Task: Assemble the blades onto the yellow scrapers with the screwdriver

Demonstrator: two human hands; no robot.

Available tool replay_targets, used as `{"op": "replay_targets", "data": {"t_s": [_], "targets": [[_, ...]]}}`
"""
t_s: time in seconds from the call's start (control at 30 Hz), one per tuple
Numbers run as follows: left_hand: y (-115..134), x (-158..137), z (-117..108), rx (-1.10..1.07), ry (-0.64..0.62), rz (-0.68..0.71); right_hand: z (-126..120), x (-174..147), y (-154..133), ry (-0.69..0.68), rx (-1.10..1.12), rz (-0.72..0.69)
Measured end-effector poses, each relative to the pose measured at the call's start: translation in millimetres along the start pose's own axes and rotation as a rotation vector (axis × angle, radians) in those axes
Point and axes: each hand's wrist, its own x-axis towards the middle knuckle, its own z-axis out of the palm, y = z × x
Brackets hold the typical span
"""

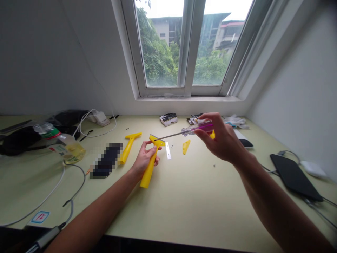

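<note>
My left hand (145, 159) is wrapped round the upper handle of a yellow scraper (149, 174), its T-shaped head tilted up and away from me. A screwdriver (171, 135) with a clear and purple handle is pinched in the fingers of my right hand (218, 138). Its tip meets the scraper's head, near a hole or screw there. Just right of the head lies a flat metal blade (168, 151). Beside it are small screws or nuts (172, 146) and a loose yellow plate (186, 147) with holes. Another yellow scraper (128, 149) rests to the left.
A tilted bottle of yellow liquid (75, 151), cables and a white charger (101, 118) occupy the left. Small boxes (169, 119) stand by the window wall. A black phone (296, 177) lies at right, and one tiny screw (214, 165) sits below my right hand.
</note>
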Motion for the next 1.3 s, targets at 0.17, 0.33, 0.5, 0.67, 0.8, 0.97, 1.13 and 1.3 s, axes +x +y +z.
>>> {"op": "replay_targets", "data": {"t_s": [0.17,0.33,0.5,0.67,0.8,0.97,1.13,1.3], "targets": [[0.4,0.0,1.3,0.010,0.000,0.001,-2.0,0.9,-1.2,0.041,-0.052,-0.076],[0.1,0.0,2.3,0.009,0.012,0.007,-2.3,1.0,-0.7,0.015,-0.075,-0.083],[1.6,-0.1,2.8,0.007,0.026,0.004,1.4,0.0,1.9,0.001,-0.014,-0.069],[3.4,0.8,0.0,0.024,0.036,0.017,2.3,-0.6,0.2,-0.035,-0.028,-0.093],[3.2,1.2,0.0,0.035,0.028,0.011,1.9,0.3,0.5,0.000,-0.043,-0.058],[11.4,4.1,-1.8,0.071,0.176,0.247,0.7,3.0,-5.8,0.151,0.017,-0.070],[30.4,9.3,-14.8,0.119,0.447,0.437,9.7,0.7,-28.6,0.072,0.041,0.013],[32.5,7.5,-16.5,0.013,0.348,0.377,58.0,-19.3,-60.7,-0.267,-0.162,0.090]]}}
